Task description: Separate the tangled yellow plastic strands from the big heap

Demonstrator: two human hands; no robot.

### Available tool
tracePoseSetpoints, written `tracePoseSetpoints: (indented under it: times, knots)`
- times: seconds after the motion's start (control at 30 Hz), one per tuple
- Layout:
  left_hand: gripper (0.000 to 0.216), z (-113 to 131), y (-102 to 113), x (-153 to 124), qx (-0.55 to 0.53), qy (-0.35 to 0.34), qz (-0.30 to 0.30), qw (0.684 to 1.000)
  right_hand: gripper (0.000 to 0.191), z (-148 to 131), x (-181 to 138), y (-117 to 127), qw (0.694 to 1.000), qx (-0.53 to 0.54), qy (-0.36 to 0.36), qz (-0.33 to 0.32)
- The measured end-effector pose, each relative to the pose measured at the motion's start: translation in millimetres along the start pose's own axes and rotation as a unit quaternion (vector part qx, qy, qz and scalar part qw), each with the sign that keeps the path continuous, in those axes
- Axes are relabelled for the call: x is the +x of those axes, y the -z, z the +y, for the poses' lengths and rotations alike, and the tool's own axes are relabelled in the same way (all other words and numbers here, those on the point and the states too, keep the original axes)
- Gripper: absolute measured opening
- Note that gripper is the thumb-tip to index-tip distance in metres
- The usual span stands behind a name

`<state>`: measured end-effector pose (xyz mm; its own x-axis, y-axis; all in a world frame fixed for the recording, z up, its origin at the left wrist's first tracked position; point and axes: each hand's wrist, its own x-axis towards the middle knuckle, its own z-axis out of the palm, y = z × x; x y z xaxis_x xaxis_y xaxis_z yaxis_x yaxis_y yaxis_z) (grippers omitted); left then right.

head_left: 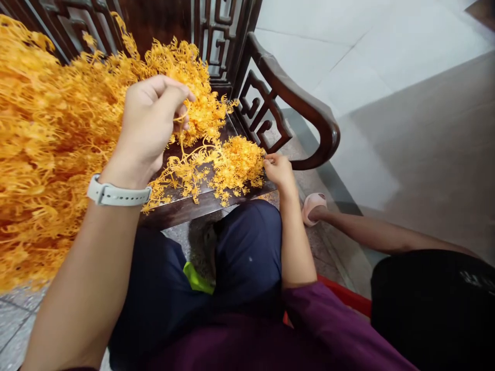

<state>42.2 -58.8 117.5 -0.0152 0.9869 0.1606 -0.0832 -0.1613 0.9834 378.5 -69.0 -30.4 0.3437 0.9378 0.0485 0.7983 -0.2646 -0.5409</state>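
A large heap of orange branching sprigs (42,154), thin and plastic-looking, fills the left side of the view and spreads over a dark wooden seat (181,208). My left hand (150,121), with a white wristband watch (119,191) on its wrist, is raised over the heap and pinches a thin strand. A smaller, denser orange clump (236,165) lies on the seat's right part. My right hand (279,172) pinches that clump's right edge between thumb and fingers.
The seat has a carved lattice back (218,36) and a curved dark armrest (305,98). A nearby person's bare arm (379,229) and dark clothing lie at right, by a pink slipper (314,207). A red container rim (344,296) shows below. Tiled floor surrounds the seat.
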Motion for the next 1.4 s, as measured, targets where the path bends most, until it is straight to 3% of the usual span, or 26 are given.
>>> tracePoseSetpoints:
  times: [0.2, 0.3, 0.5, 0.63, 0.9, 0.97, 1.03, 1.13, 1.23, 1.4]
  knots:
    - [0.017, -3, -2, 1, -0.004, 0.018, 0.002, 1.000, 0.034, -11, -4, 1, 0.998, 0.012, 0.050, -0.024]
    - [0.017, -1, -4, -3, -0.014, 0.017, -0.018, 1.000, 0.030, -39, -19, 9, 0.989, 0.101, 0.112, 0.003]
    - [0.016, 7, -13, -13, -0.001, 0.044, -0.021, 0.999, 0.022, -141, -84, 35, 0.898, 0.370, 0.238, 0.019]
    - [0.013, 7, -17, -16, 0.015, 0.015, -0.046, 0.999, 0.015, -174, -106, 29, 0.862, 0.425, 0.274, 0.029]
    - [0.017, 4, -16, -18, 0.024, -0.015, -0.070, 0.997, 0.028, -160, -92, 12, 0.894, 0.325, 0.305, 0.048]
    - [0.020, 5, -12, -18, 0.013, -0.027, -0.078, 0.997, 0.030, -156, -88, 12, 0.900, 0.328, 0.286, 0.009]
    - [0.025, 5, -8, -17, 0.004, -0.038, -0.084, 0.996, 0.037, -153, -86, 12, 0.900, 0.342, 0.260, -0.069]
    - [0.031, 7, -4, -16, 0.000, -0.036, -0.103, 0.994, 0.062, -150, -84, 10, 0.874, 0.377, 0.254, -0.169]
    - [0.035, 10, -3, -17, 0.002, -0.023, -0.135, 0.991, 0.074, -151, -86, 11, 0.838, 0.418, 0.279, -0.212]
    - [0.043, 11, -3, -19, 0.027, -0.049, -0.151, 0.987, 0.043, -153, -90, 18, 0.792, 0.469, 0.266, -0.287]
